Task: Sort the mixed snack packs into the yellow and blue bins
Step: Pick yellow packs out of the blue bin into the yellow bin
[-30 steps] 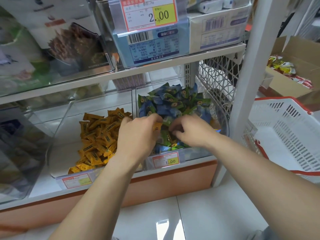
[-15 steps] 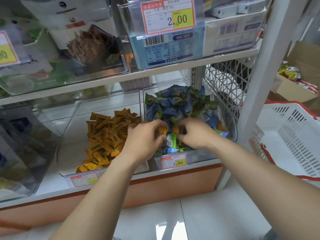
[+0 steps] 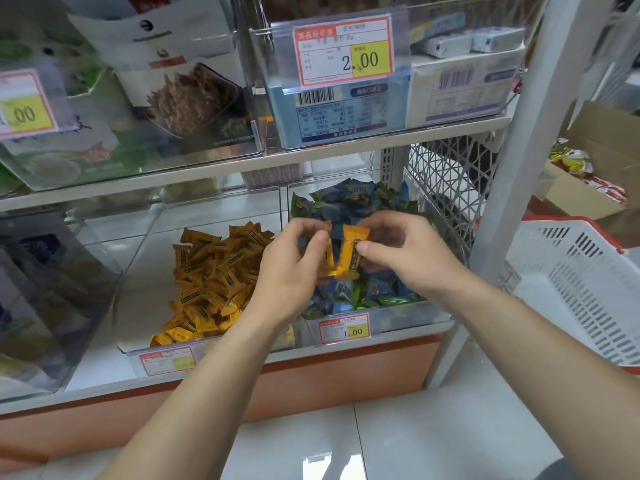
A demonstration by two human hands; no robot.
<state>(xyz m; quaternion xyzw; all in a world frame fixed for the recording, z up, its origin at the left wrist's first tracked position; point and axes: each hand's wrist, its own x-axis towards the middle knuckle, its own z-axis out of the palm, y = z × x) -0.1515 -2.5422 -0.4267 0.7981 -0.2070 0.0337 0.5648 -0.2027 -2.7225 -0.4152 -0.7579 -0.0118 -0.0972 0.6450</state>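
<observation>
Up they come: both hands have lifted out of the blue heap since half a second ago, and two yellow packs are now out in the open. Left hand [image 3: 291,271] pinches one small yellow foil snack pack [image 3: 328,252] between thumb and fingers. The right hand [image 3: 408,258] pinches a second yellow foil pack [image 3: 352,249], thumb pressed on its face. The two packs touch, side by side, above the clear plastic bin of blue and green packs [image 3: 408,317]. Each stands on end, long axis running 12 to 6 o'clock, the right one's top leaning to 1 o'clock. A dark strip runs down its length, print too small to read. At 6 o'clock of the hands, that bin's red-bordered price tag [image 3: 344,330] reads 1.00. At 9 o'clock sits the clear plastic bin of yellow packs [image 3: 138,289], its tag blurred. Farther up at 12 o'clock, a red-and-yellow shelf tag [image 3: 346,50] reads 2.00. Off at 3 o'clock is a white slotted plastic basket with red trim [image 3: 571,289].
</observation>
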